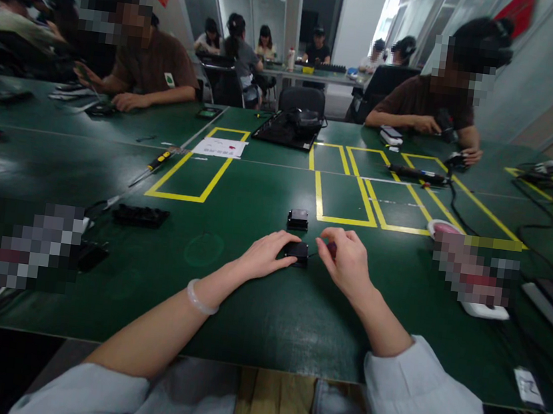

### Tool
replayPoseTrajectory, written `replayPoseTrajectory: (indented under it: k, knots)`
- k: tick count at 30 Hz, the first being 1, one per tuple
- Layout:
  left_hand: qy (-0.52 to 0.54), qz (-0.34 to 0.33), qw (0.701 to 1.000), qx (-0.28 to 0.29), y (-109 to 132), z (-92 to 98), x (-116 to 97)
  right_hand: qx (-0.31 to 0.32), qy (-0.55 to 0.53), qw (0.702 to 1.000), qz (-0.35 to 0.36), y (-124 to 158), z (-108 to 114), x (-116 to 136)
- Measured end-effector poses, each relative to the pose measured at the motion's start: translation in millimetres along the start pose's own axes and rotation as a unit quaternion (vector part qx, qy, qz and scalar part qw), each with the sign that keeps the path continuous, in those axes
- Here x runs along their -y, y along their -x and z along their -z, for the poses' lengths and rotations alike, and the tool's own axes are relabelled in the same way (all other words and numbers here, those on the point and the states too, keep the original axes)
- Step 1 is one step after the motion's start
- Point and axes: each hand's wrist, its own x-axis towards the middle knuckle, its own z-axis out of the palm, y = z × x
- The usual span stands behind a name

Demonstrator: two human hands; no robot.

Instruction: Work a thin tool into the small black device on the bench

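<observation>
My left hand (271, 252) grips a small black box-shaped part (297, 254) on the green tabletop, fingers at its far edge and thumb at its near side. At the part's right side, my right hand (346, 259) is closed in a pinch. A thin dark tip (313, 255) reaches from these fingers toward the part, and a bit of something dark shows behind them; its kind is hidden. A second black box-shaped part (298, 219) stands just beyond the first, touched by neither hand.
A black ridged tray (140, 216) and a yellow-black screwdriver (158, 161) lie to the left. Yellow tape outlines and a paper sheet (220, 147) mark the table (242, 324). Phones lie at both sides; a corded black tool (419, 175) is at right. Two people sit opposite.
</observation>
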Motion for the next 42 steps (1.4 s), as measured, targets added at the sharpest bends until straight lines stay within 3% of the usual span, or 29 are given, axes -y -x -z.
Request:
replayPoseTrajectory:
  k: [42]
  knots:
    - [0.010,0.000,1.000,-0.004,0.0,1.0,-1.9,0.016,-0.015,0.999,-0.025,0.0,1.0,1.4]
